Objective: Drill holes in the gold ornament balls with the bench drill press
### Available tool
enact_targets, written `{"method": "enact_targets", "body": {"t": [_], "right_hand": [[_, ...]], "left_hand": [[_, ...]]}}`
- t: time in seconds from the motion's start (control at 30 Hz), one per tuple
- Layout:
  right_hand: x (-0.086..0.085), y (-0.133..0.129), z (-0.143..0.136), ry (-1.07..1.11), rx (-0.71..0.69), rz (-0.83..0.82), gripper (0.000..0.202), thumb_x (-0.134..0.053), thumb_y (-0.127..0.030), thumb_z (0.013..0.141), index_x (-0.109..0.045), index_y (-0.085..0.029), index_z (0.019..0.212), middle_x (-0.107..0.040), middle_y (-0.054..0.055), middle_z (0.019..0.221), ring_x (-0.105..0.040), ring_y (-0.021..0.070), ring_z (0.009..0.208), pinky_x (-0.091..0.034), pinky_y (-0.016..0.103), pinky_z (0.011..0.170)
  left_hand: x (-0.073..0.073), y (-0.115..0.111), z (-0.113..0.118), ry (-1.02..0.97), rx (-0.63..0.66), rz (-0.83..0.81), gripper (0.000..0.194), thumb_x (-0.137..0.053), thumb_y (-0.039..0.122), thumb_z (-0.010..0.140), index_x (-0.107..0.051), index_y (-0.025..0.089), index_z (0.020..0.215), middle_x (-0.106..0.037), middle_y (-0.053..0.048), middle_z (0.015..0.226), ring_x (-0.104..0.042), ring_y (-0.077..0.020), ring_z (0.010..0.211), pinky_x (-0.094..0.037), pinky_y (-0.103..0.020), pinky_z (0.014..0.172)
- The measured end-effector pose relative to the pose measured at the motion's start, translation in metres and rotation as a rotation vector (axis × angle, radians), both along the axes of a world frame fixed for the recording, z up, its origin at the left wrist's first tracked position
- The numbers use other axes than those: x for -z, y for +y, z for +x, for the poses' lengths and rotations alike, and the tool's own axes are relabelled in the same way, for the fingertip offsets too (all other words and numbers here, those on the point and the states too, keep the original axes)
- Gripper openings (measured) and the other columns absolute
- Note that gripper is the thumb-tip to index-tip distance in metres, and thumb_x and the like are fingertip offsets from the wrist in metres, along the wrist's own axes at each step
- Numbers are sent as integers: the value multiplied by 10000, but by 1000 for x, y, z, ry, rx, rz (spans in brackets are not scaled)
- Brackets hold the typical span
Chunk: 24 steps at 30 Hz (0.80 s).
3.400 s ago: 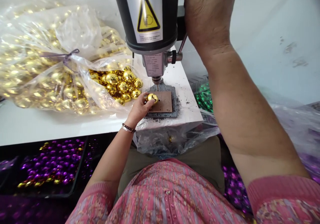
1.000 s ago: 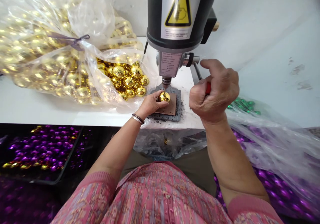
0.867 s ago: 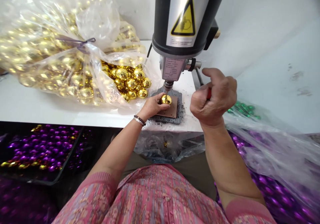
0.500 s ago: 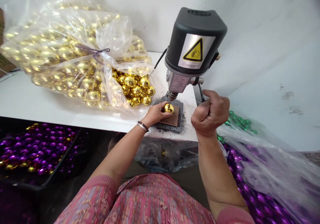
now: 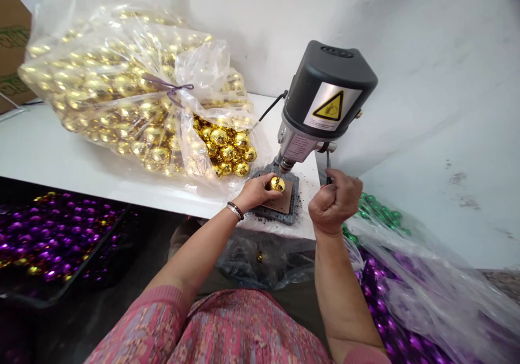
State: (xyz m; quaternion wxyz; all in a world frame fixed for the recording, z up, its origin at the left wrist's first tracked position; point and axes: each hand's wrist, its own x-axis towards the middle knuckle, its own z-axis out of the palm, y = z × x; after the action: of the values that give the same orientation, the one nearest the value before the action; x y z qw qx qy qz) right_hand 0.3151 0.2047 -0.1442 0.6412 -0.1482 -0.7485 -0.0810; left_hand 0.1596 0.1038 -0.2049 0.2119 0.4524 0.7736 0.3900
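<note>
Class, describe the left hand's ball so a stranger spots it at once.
Find the black drill press on the white table. Below its chuck, the left hand pinches a gold ball. Unlike the gold balls bunched inside the bag, this one is gripped alone.

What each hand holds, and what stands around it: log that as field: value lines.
Left hand: gripping a gold ball
Right hand: closed on the lever
Drill: above the ball; bit contact unclear
Board: under the ball
Bag: on table, purple tie, more gold balls inside
Lower left: purple balls
Beyond right hand: green balls
</note>
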Motion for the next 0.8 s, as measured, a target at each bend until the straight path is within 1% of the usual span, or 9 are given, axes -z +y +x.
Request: {"method": "enact_targets", "body": {"t": [0.1,0.3,0.4,0.47,0.57,0.63,0.7,0.8], "right_hand": [[14,5,-1,-7,7,-13,348,-359,-141,839,-599,-187,1088,-640,73,848,-539,156,688,-467,345,750],[38,16,-8,-19,20,-42,347,-346,-161,833,-569,-185,1097,-632,85,856,-546,168,688,-480,364,768],[43,21,-10,-24,14,-39,332,-345,-174,841,-563,-177,1091,-638,88,864,-567,163,700,-492,362,778],[42,23,-9,-36,-5,-24,324,-351,-175,849,-565,-171,1092,-647,84,867,-578,154,703,-500,347,774],[32,18,-4,-47,-40,8,308,-368,-176,863,-570,-170,1096,-659,77,875,-589,146,721,-501,316,752],[18,12,-1,-28,-42,3,310,-369,-174,879,-566,-167,1119,-662,84,904,-605,151,765,-498,305,747],[-2,4,2,15,-37,-68,314,-353,-182,907,-566,-157,1136,-655,85,916,-616,147,783,-496,297,743],[-42,-2,0,38,-40,-238,324,-325,-225,949,-607,-141,1085,-639,56,853,-588,113,702,-481,275,703]], "left_hand": [[0,0,0,-5,3,-3,632,-744,439,751,-622,247,1340,-731,-23,1139,-665,-211,996,-491,-280,880],[0,0,1,4,-4,-5,635,-747,440,745,-624,248,1338,-725,-23,1149,-660,-210,998,-488,-281,890],[0,0,1,6,-11,-3,620,-747,447,745,-637,247,1321,-734,-25,1095,-663,-210,965,-491,-281,872],[-2,-1,1,9,-9,-11,614,-740,444,750,-638,238,1319,-738,-28,1055,-663,-211,939,-492,-278,834],[-5,-1,1,13,7,-17,610,-722,444,760,-632,222,1321,-739,-34,1021,-662,-213,906,-487,-279,785],[-6,-2,2,21,11,-8,593,-717,444,760,-640,222,1305,-739,-35,1014,-663,-214,897,-483,-284,787],[-6,-2,2,29,9,-3,582,-712,447,761,-644,226,1295,-740,-36,1011,-666,-219,899,-481,-291,793],[-6,-2,3,49,4,-4,579,-706,445,766,-637,220,1295,-741,-44,1012,-671,-230,907,-479,-294,778]]}}
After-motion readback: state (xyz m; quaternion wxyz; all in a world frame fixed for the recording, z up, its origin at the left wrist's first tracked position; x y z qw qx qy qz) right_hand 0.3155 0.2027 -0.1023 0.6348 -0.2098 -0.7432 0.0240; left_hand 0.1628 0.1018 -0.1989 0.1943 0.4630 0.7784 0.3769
